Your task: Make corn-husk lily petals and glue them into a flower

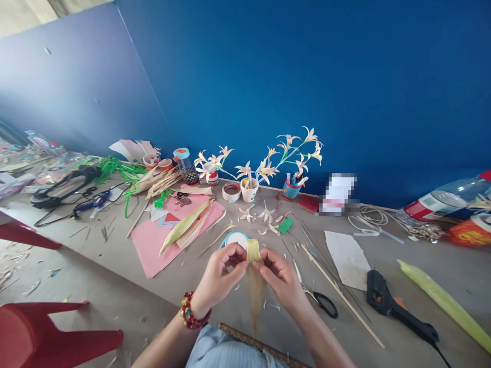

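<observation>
Between my two hands hangs a pale corn husk (256, 291), its upper end folded over and its tapered tip pointing down toward my lap. My left hand (226, 271), with a beaded bracelet at the wrist, pinches the husk's left edge. On the other edge, the thumb and fingers of my right hand (278, 273) grip it near the fold. Just behind the hands lies a roll of tape (235, 237) with a blue rim, partly covered by them. Scissors (320, 301) with black handles rest beside my right hand.
Husk flowers (264, 168) stand in cups along the blue wall. Pink paper (148, 250) carries another husk (184, 227) at left. A glue gun (395, 306), a thin stick (341, 296), white paper (347, 258) and a long green husk (441, 301) lie at right. Red stools (34, 332) stand at lower left.
</observation>
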Motion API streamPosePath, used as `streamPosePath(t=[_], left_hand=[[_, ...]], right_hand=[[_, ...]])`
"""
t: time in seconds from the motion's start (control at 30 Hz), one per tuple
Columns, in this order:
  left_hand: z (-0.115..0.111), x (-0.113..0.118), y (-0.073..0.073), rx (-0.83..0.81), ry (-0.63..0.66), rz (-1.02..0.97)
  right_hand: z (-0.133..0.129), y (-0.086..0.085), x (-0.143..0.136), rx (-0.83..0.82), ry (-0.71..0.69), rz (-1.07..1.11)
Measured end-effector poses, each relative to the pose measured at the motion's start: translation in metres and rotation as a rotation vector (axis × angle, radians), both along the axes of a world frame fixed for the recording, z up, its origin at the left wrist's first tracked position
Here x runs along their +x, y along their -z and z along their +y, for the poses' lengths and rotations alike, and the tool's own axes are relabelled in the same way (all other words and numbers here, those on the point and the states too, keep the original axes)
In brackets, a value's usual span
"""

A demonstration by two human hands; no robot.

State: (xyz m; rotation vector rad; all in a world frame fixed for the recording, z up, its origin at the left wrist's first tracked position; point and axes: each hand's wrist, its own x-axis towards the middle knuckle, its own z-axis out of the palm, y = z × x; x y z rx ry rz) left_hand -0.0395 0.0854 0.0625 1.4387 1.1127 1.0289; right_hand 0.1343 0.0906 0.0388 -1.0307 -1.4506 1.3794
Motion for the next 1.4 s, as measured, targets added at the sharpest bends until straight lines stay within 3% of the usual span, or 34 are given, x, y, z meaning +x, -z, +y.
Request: streamPosePath(t=[0.43, 1.0, 1.23, 1.4], left_hand=[[0.001, 0.003, 0.003, 0.06, -0.06, 0.178], [-0.002, 0.007, 0.0, 0.184, -0.148, 0.263], [0.0, 0.009, 0.013, 0.332, -0.199, 0.407], [0.022, -0.028, 0.033, 0.286, -0.43, 0.454]], right_hand=[[-0.004, 0.002, -0.001, 0.195, 0.1, -0.245], [-0.007, -0.002, 0.001, 0.283, 0.121, -0.355], [-0.012, -0.004, -0.005, 0.445, 0.162, -0.37], [-0.023, -0.01, 0.01, 0.412, 0.236, -0.167]])
